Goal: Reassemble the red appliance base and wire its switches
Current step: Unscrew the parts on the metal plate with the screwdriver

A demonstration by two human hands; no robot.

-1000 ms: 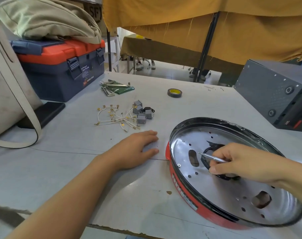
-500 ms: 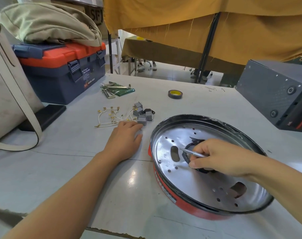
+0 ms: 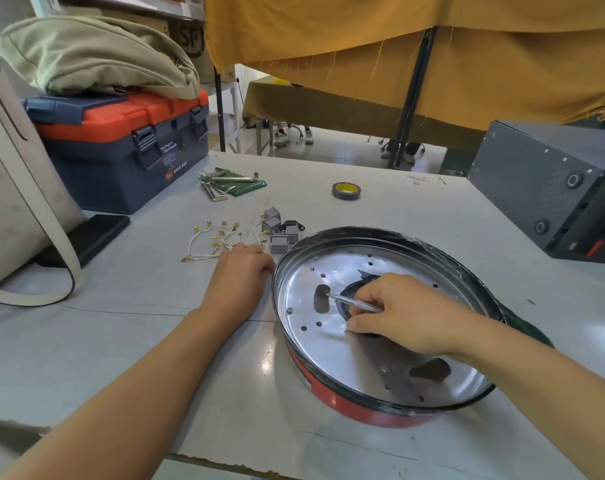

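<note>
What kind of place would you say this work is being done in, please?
Probably a repair or assembly workshop: a navy and orange plastic toolbox, a set of metal hex keys and a roll of black electrical tape sit on the grey worktable.

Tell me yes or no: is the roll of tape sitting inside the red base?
No, the roll of tape lies on the table, apart from the red base.

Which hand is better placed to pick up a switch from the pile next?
Left. The left hand lies on the table right beside the grey switches and holds nothing I can see; the right hand grips a screwdriver inside the red base.
</note>
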